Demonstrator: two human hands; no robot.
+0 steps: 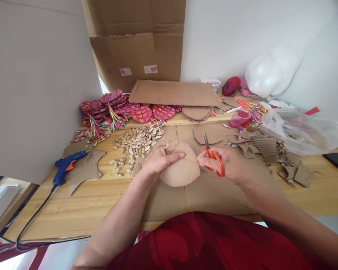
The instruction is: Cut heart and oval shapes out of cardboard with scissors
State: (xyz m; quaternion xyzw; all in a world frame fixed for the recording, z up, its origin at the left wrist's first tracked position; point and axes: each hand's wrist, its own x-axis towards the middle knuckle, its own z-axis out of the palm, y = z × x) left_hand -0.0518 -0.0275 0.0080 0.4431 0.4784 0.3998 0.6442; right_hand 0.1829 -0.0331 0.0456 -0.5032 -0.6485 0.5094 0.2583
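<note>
Above a flat brown cardboard sheet [214, 198], the left hand [162, 160] clamps its fingers on a rounded tan cardboard disc [183, 172], likely light, stiff, creasable, best pinched near its rim; the right hand [229, 161] clasps orange-handled metal scissors [221, 165].

Bare forearms [119, 212] angled inward, left grip [160, 161] pinching, right grip [230, 162] curled

Two hands [161, 162] [228, 161], one pair of scissors [209, 152]

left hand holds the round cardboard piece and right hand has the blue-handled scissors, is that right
Not quite: the head view shows the scissors in the right hand are orange-handled, not blue. The left hand does hold the round cardboard piece.
</note>
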